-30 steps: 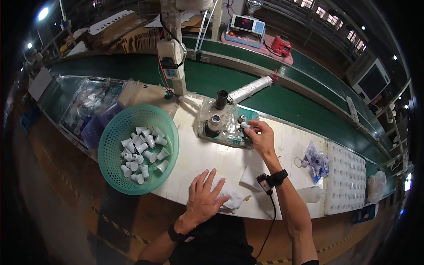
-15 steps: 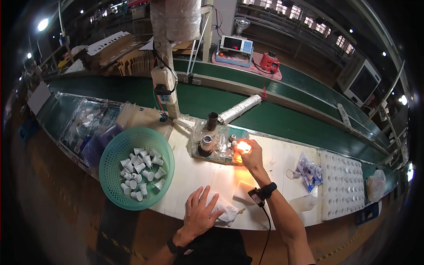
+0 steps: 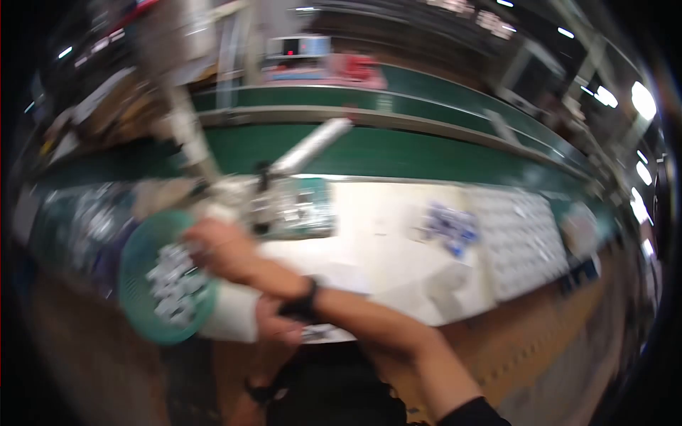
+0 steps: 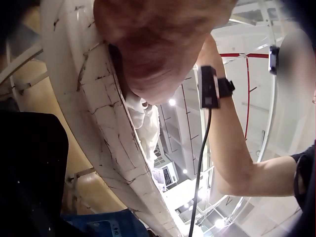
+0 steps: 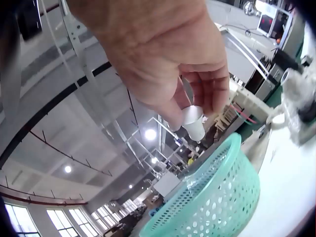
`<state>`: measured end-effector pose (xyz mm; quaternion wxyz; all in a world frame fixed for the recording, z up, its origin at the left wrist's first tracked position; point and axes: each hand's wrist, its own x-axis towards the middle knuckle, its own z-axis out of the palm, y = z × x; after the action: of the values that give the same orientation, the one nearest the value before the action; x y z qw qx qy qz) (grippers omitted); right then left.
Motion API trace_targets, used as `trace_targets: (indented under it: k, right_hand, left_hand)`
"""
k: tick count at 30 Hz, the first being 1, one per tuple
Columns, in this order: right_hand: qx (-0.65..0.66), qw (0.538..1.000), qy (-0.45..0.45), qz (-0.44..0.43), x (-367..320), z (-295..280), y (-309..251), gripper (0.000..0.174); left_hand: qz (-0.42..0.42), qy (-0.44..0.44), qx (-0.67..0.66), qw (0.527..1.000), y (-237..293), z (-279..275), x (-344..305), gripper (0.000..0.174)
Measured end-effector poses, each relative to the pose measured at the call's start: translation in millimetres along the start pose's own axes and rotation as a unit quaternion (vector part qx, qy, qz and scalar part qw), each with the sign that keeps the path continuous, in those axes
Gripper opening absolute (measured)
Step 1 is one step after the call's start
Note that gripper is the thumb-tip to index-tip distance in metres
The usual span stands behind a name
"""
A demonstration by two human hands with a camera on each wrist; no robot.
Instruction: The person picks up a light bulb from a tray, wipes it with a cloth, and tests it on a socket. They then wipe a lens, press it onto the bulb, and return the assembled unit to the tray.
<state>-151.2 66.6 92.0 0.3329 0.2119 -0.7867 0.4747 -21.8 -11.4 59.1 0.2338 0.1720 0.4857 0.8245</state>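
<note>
In the right wrist view, my right hand [image 5: 163, 64] pinches a small white cup-shaped piece [image 5: 194, 123] between thumb and fingers, above the rim of the green basket [image 5: 217, 197]. The head view is blurred; there the right hand [image 3: 226, 248] is at the right edge of the basket [image 3: 133, 284], where many white pieces [image 3: 174, 284] lie. My left hand [image 3: 277, 325] rests at the table's front edge, partly hidden below the right wrist, its thumb stretched out. A white cloth [image 4: 143, 121] shows beside that hand in the left wrist view; its other fingers are hidden.
A plastic-wrapped fixture [image 3: 302, 213] stands behind the hands, with a wrapped tube [image 3: 312, 147] near it. Blue-and-white packets [image 3: 452, 228] and a white holed tray [image 3: 522, 238] lie to the right. A green conveyor [image 3: 426, 156] runs along the back.
My right hand has moved left from the fixture to the basket with a white piece in its fingers. The glow at the fixture is gone. The head view has swung.
</note>
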Motion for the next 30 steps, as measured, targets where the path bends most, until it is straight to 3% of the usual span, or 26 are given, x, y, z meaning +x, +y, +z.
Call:
trace_targets:
  k: [1,2,3,5,7,9,10,11,12,14,15,16,17,18,23,25,28,29,30]
  right_hand:
    - [-0.055,0.996,-0.069,0.028,4.9,19.8,-0.9,0.026]
    - [-0.075,0.997,-0.028,-0.016,-1.9,60.5,17.8,0.025]
    - [-0.112,0.992,-0.064,0.002,-5.2,55.7,1.4,0.024]
    - [-0.110,0.993,-0.029,-0.026,-21.3,37.3,-31.1,0.023]
    - [-0.039,0.998,-0.051,-0.007,-43.6,-21.9,-87.3,0.026]
    - [-0.058,0.994,-0.077,0.061,-92.1,-79.8,-132.7,0.027]
    - [-0.011,0.983,-0.157,0.091,-105.9,-136.9,-166.3,0.028]
    - [0.010,0.985,-0.157,0.070,-126.9,-180.2,-182.8,0.032]
    - [0.015,0.981,-0.161,0.103,-147.1,-217.5,-199.3,0.030]
    - [0.023,0.961,-0.066,0.268,-182.8,-282.6,-226.1,0.021]
    - [-0.033,0.939,0.034,0.339,-208.8,-306.9,-224.3,0.015]
    - [-0.174,0.895,0.090,0.401,-232.6,-333.1,-219.4,0.016]
    - [-0.278,0.852,0.163,0.412,-261.3,-357.8,-205.7,0.017]
    - [-0.430,0.812,0.187,0.347,-296.8,-384.3,-185.2,0.018]
    - [-0.619,0.677,0.264,0.297,-395.7,-512.6,-132.7,0.017]
    - [-0.628,0.633,0.301,0.338,-410.6,-562.8,-114.4,0.022]
    - [-0.692,0.541,0.253,0.405,-422.0,-611.9,-89.0,0.028]
    - [-0.664,0.533,0.233,0.470,-421.4,-618.8,-82.9,0.032]
    - [-0.665,0.531,0.220,0.477,-421.0,-623.9,-77.6,0.033]
  left_hand:
    - [0.030,-0.011,0.131,0.991,-4.0,-8.2,-2.5,0.052]
    - [0.158,-0.019,0.556,0.816,-5.2,-23.1,-3.0,0.051]
    - [0.202,-0.022,0.664,0.720,-13.1,-39.8,-0.2,0.051]
    - [0.204,-0.030,0.713,0.671,-24.7,-56.3,-5.5,0.051]
    - [0.197,-0.041,0.730,0.654,-33.8,-63.4,-10.8,0.050]
    - [0.190,-0.060,0.735,0.648,-56.3,-65.5,-9.4,0.050]
    - [0.192,-0.068,0.731,0.651,-68.1,-66.9,-9.5,0.050]
    - [0.189,-0.076,0.723,0.660,-73.7,-61.9,-10.4,0.050]
    - [0.173,-0.071,0.709,0.680,-66.6,-46.3,-10.0,0.050]
    - [0.141,-0.066,0.682,0.714,-35.0,-12.7,-16.0,0.049]
    - [0.140,-0.067,0.688,0.709,-38.0,-14.7,-15.8,0.049]
    - [0.141,-0.066,0.688,0.708,-40.1,-15.8,-15.8,0.049]
    - [0.144,-0.065,0.689,0.708,-41.6,-15.8,-15.4,0.048]
    - [0.147,-0.061,0.690,0.706,-43.1,-14.9,-14.8,0.048]
    - [0.172,-0.061,0.689,0.701,-51.6,-26.4,-13.6,0.048]
    - [0.177,-0.064,0.691,0.698,-52.7,-31.3,-14.0,0.048]
    - [0.200,-0.072,0.691,0.690,-56.5,-36.0,-10.5,0.047]
    - [0.211,-0.074,0.700,0.678,-53.7,-30.6,-11.3,0.046]
    - [0.220,-0.076,0.710,0.664,-42.3,-15.4,-15.3,0.045]
